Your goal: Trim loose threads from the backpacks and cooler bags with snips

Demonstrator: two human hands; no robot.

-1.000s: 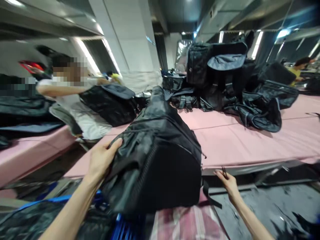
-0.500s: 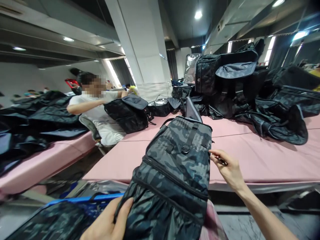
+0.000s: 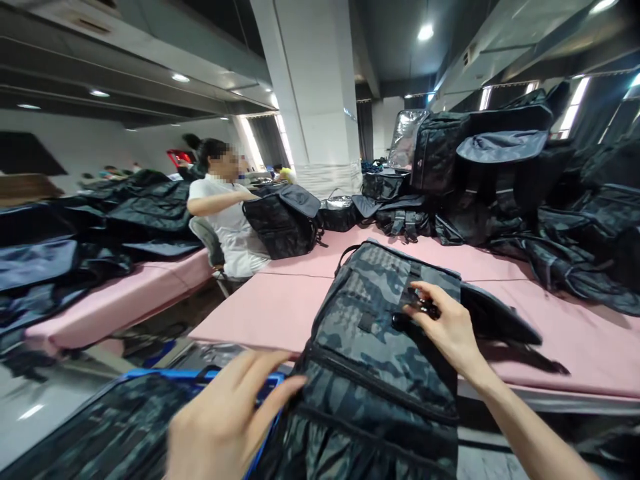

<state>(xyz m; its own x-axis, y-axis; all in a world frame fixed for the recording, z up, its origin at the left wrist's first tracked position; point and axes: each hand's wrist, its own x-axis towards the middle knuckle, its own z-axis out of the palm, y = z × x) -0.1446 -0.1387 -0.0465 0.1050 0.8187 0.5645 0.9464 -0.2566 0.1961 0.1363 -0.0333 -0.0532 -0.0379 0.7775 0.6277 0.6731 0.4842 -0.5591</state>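
A dark camouflage backpack point(image 3: 370, 347) lies in front of me, its top resting on the edge of the pink table point(image 3: 280, 307). My right hand point(image 3: 445, 327) is on the bag's upper part, fingers pinched around a small dark strap piece or buckle. My left hand point(image 3: 230, 420) sits low at the bag's left side, fingers stretched toward the zip seam and touching the fabric. The bag's flap point(image 3: 495, 320) hangs open to the right.
A blue crate point(image 3: 150, 400) with more camouflage bags stands at lower left. A seated person in a white shirt point(image 3: 225, 220) handles another black bag point(image 3: 283, 223) across the table. Heaps of black bags point(image 3: 500, 180) cover the table's far right and the left bench point(image 3: 100, 233).
The bag has tipped forward onto the table and its flap has fallen open to the right. My right hand moved from the bag's right edge onto its front. My left hand shifted left.
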